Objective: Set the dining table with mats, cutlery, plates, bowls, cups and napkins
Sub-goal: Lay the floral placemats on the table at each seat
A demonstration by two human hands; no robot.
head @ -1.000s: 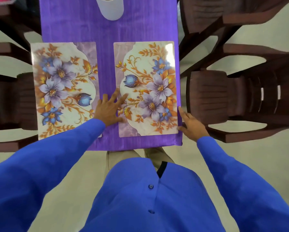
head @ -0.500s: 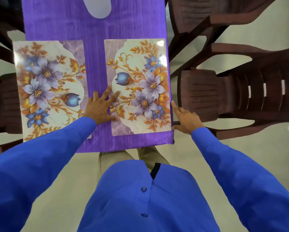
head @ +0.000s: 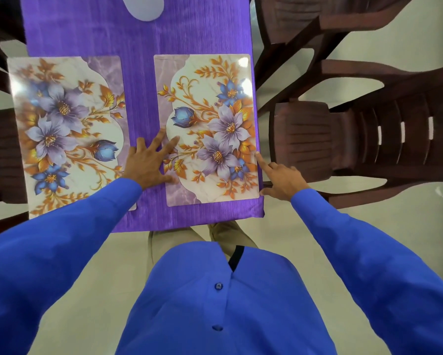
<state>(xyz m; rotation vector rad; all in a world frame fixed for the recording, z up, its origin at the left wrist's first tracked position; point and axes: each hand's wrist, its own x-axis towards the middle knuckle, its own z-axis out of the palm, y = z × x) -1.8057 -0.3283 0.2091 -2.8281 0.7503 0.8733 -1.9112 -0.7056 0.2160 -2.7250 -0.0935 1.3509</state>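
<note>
Setting: pale tiled floor under a narrow dining table covered by a purple ribbed tablecloth; view straight down from standing height at the table's near end.
Person: blue long-sleeved buttoned shirt, both sleeves reaching forward over the near edge.
Left hand: flat, fingers spread and straight; palm on the cloth in the gap between the two mats, fingertips lying over the left edge of the right mat. Pressing, nothing grasped.
Right hand: index finger out straight, tip touching the right mat's right edge at the table's side; other fingers look loosely curled, holding nothing.
Right mat: glossy rectangular floral placemat with purple and blue flowers and orange leaves; lies flat, right edge just at the cloth's right border, near edge a little back from the table end.
Left mat: matching floral placemat, flat, outer edge seems to overhang the cloth's left side; near corner hidden by the left sleeve.
Step (judged): squaring up the right mat.
How to do it well: keep left palm as anchor, nudge with the right fingertip only; line the edge parallel to the cloth border, match the gap and near-edge line of the left mat, avoid pushing it off the side.
Side: dark brown plastic chairs close along the right, another at the left edge.
Far: white rounded object, cut off at the frame top, can't tell what it is.
Remaining: cutlery, plates, bowls, cups, napkins not in view.
</note>
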